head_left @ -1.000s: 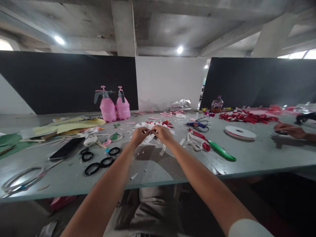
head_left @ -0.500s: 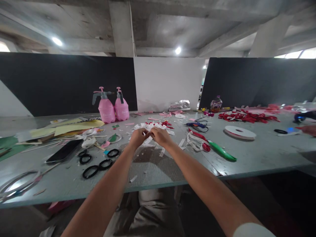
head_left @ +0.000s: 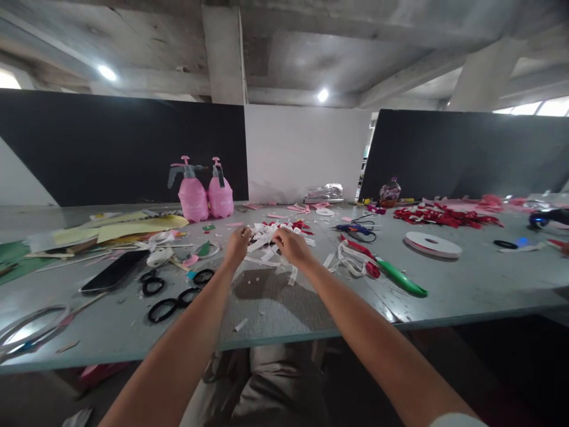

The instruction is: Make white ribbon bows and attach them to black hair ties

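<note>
My left hand and my right hand are both closed, a short gap apart, over a heap of white ribbon strips on the grey table. A white ribbon strip stretches between the two hands, pinched at each end. Cut white and red ribbon pieces lie just beyond my hands.
Two pink spray bottles stand at the back. Black scissors, a dark phone and yellow paper lie left. A green-handled cutter, a white tape roll, a glue gun and red ribbon scraps lie right.
My hands have drawn apart, stretching the white strip between them. The other person's hand at the right edge has pulled back out of sight.
</note>
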`<action>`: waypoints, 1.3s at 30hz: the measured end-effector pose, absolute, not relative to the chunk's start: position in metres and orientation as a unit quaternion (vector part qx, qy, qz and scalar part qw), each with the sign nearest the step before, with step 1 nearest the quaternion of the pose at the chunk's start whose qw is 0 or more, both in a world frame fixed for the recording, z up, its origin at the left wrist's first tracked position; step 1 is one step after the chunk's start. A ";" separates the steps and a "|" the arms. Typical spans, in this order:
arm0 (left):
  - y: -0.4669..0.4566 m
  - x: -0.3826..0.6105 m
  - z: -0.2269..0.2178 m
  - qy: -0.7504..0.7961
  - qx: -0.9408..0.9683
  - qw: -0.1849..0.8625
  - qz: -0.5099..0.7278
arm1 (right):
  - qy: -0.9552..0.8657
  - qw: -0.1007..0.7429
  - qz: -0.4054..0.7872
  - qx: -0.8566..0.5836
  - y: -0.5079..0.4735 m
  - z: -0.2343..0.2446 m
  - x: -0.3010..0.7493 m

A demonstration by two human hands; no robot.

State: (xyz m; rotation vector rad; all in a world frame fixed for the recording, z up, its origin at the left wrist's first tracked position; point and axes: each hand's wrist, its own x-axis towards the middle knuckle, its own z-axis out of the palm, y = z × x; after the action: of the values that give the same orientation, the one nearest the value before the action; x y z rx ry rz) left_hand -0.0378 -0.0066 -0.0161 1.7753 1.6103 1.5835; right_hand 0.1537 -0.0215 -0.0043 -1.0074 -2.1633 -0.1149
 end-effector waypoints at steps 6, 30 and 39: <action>-0.010 -0.015 -0.017 0.425 0.644 0.332 0.543 | -0.829 0.451 0.006 -0.331 -0.011 -0.010 0.160; -0.020 -0.013 -0.017 0.419 0.697 0.269 0.517 | -0.748 0.510 0.298 -0.303 0.009 -0.026 0.151; -0.023 -0.011 -0.018 0.404 0.715 0.312 0.478 | -0.763 0.483 0.321 -0.286 0.005 -0.020 0.157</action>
State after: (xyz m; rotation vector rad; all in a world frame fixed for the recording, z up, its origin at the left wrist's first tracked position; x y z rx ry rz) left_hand -0.0107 -0.0233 -0.0178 1.8853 1.0660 1.2617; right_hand 0.1567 0.0053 -0.0199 -0.6966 -1.8596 0.7823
